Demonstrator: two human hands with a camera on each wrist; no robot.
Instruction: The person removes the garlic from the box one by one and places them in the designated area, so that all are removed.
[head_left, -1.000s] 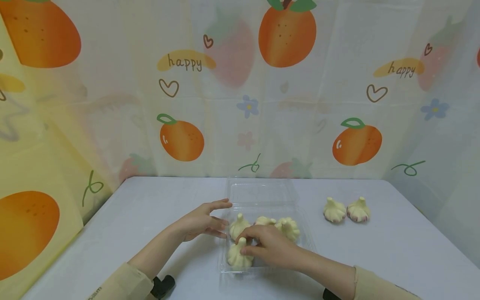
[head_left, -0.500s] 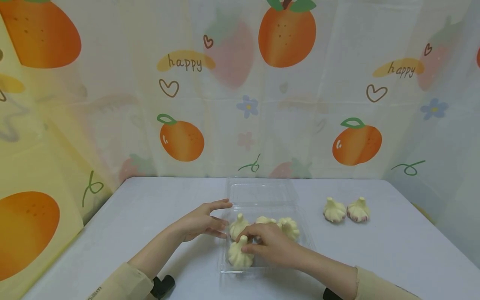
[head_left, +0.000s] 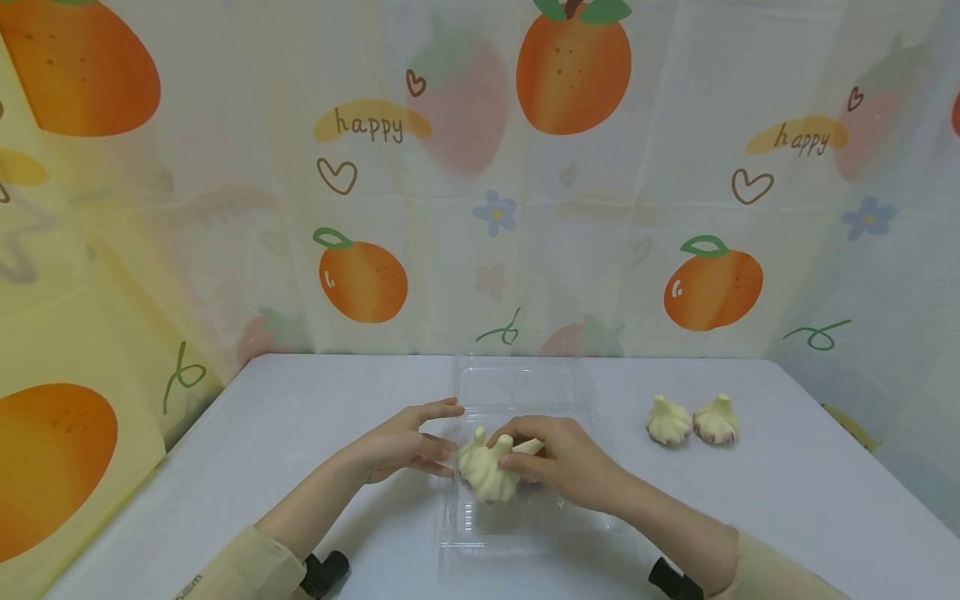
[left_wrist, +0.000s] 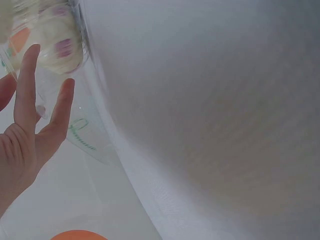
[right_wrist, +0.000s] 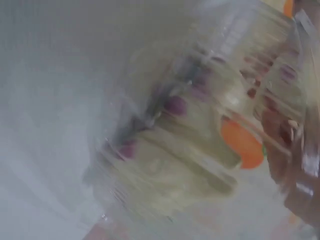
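Note:
My right hand (head_left: 570, 462) pinches a cream garlic bulb (head_left: 492, 482) by its stem, raised over the clear plastic box (head_left: 480, 542). Behind it, another garlic bulb (head_left: 470, 450) shows at the box's left side. A pale stem (head_left: 531, 447) sticks out by the right fingers, and the hand hides the rest of the box's contents. My left hand (head_left: 408, 442) stays at the box's left wall with fingers spread and nothing held. Through that wall, the left wrist view shows a bulb with purple marks (left_wrist: 62, 45). Blurred bulbs (right_wrist: 165, 175) fill the right wrist view.
Two garlic bulbs (head_left: 670, 421) stand side by side on the white table (head_left: 765, 500), right of the box. The box's clear lid (head_left: 521, 387) lies folded back toward the fruit-print curtain (head_left: 562, 233) behind the table.
The right hand has lifted the garlic bulb from the box's front left corner, moving it up and slightly right. Its hand now covers the bulbs behind. The left hand has not moved.

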